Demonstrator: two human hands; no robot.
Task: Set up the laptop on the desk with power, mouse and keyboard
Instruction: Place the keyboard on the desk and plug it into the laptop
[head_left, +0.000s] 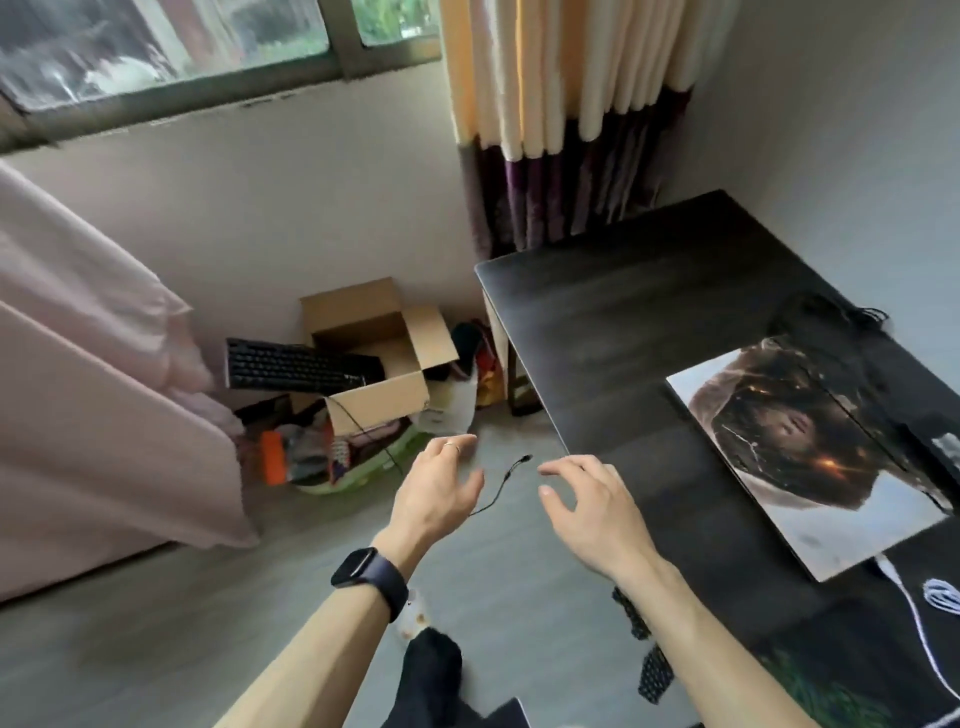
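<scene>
A closed laptop (810, 452) with a dark picture on its lid lies on the black desk (623, 322) at the right. A black keyboard (296, 366) leans out of an open cardboard box (384, 358) on the floor by the wall. My left hand (441, 488), with a watch on the wrist, and my right hand (587, 509) hover over the floor beside the desk's left edge, fingers spread, holding nothing. A thin black cable (506, 480) lies on the floor between them. A white cable (914, 623) lies on the desk near the laptop.
A pink cloth (104, 395) hangs at the left. Clutter of bags and clothes (332, 457) sits under the box. Curtains (571, 135) hang behind the desk. Black cords (831, 312) lie at the desk's back right. My dark-clothed leg (431, 670) is below.
</scene>
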